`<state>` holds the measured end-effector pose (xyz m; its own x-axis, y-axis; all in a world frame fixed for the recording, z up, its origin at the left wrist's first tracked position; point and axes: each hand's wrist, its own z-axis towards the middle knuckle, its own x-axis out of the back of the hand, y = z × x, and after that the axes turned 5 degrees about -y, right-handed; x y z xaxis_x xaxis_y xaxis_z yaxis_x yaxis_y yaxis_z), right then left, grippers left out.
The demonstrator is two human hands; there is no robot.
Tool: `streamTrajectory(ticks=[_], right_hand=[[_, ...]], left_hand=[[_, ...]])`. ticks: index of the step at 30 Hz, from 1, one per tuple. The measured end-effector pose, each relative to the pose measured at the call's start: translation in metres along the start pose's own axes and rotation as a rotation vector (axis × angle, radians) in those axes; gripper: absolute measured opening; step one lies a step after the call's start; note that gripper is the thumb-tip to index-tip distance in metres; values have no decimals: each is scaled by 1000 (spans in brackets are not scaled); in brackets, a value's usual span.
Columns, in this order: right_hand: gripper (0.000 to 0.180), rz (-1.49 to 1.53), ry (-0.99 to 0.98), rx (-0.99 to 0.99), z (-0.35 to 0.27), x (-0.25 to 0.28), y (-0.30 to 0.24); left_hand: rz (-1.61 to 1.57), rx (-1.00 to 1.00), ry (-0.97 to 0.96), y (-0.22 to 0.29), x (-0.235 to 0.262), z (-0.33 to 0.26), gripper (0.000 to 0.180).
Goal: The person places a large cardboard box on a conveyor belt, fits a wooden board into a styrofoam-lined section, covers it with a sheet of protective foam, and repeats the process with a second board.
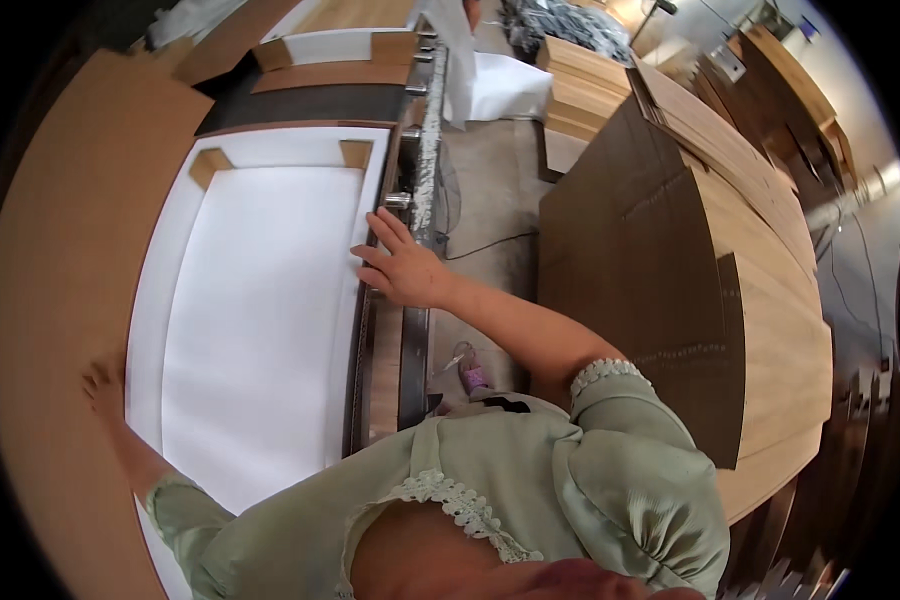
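Item: white foam sheet (255,320), lying flat across a white panel (165,260) on the brown workbench (60,250), cardboard corner protectors (210,165) sitting at the far corners. The right hand (405,270) is resting open-palmed, fingers spread, on the sheet's right edge beside the metal rail (425,150), gripping nothing. The left hand (105,385) is pressing flat at the left edge, also empty. Sheet is judged light, soft and floppy, tearing easily; best taken at opposite edges

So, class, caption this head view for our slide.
Left hand and right hand press opposite edges of a white foam sheet on cardboard.
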<state>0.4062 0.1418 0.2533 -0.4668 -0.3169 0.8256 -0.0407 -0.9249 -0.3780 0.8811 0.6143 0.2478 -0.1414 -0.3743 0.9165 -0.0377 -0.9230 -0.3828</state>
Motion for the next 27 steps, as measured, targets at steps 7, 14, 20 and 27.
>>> streamTrajectory(ticks=[7, 14, 20, 27], right_hand=[[50, -521, 256, -228, -61, 164, 151], [74, -1118, 403, -1041, -106, 339, 335], [47, -892, 143, -1317, -113, 372, 424], [14, -1227, 185, -873, -129, 349, 398]], left_hand=[[-859, -323, 16, 45, -13, -65, 71], [-1170, -60, -176, 38, 60, -221, 44], [-1402, -125, 93, 117, 176, -270, 33], [-1576, -553, -52, 319, 306, -335, 18]])
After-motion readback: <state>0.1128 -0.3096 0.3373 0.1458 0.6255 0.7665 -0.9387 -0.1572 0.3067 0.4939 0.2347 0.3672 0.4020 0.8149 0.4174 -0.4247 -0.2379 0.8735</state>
